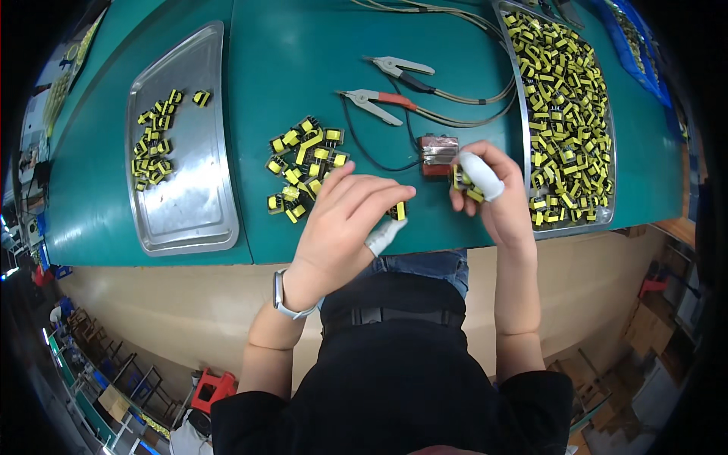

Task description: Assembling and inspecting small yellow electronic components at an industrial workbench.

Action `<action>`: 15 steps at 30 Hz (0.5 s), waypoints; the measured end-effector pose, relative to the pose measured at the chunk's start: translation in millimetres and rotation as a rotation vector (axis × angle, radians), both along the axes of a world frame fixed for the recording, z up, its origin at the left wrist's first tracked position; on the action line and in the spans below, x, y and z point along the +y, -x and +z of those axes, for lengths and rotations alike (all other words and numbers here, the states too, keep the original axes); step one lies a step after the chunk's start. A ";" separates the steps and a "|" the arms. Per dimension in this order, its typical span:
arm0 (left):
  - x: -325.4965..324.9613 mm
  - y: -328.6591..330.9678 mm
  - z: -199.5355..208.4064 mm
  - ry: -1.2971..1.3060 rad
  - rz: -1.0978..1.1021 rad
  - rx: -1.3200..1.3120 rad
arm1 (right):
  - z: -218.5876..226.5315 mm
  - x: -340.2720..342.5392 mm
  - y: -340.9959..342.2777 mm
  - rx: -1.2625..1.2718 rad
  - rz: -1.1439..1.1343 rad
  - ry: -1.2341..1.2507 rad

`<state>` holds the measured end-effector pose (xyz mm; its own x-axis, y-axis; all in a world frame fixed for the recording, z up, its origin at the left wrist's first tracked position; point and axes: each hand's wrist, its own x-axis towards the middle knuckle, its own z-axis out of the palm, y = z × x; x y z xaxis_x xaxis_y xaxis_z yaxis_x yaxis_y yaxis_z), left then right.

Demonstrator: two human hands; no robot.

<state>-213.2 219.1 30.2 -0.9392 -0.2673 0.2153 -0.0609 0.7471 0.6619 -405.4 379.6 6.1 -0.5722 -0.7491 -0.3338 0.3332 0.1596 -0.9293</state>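
My right hand (489, 182), its thumb wrapped in a white cover, pinches a small yellow-and-black transformer (460, 180) just right of a red-brown test fixture with metal contacts (440, 152). My left hand (345, 220), also with a white thumb cover, is curled around another small yellow-and-black transformer (400, 210), held between thumb and fingers. Left of that hand lies a loose pile of the same transformers (292, 176) on the green table. Fingers partly hide the transformers in both hands.
A metal tray (193, 220) on the left carries several transformers. Another tray (523, 98) on the right is heaped with them. Two clip leads, one grey-black clip (402, 66) and one red-sleeved clip (375, 100), lie behind the fixture with cables (485, 117) curving right. A blue bin (644, 72) stands far right.
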 end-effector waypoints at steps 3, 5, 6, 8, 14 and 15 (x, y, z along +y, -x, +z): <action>8.7 1.7 1.7 -0.220 0.045 0.151 | -3.0 2.9 -13.4 -0.454 0.102 0.216; 13.2 6.1 1.2 -0.306 0.056 0.218 | -2.4 -2.4 -27.3 -0.520 0.169 0.241; 15.1 7.5 0.3 -0.340 0.053 0.220 | -5.2 -2.8 -28.0 -0.519 0.169 0.241; 15.7 7.8 -0.3 -0.373 0.051 0.224 | -10.1 -4.6 -26.9 -0.669 0.305 0.266; -2.2 0.4 6.3 -0.006 0.062 0.025 | 2.9 -4.1 -14.1 -0.175 0.176 0.057; -4.9 -0.7 12.0 0.159 0.128 -0.084 | -5.5 -4.4 -10.9 0.087 0.125 0.159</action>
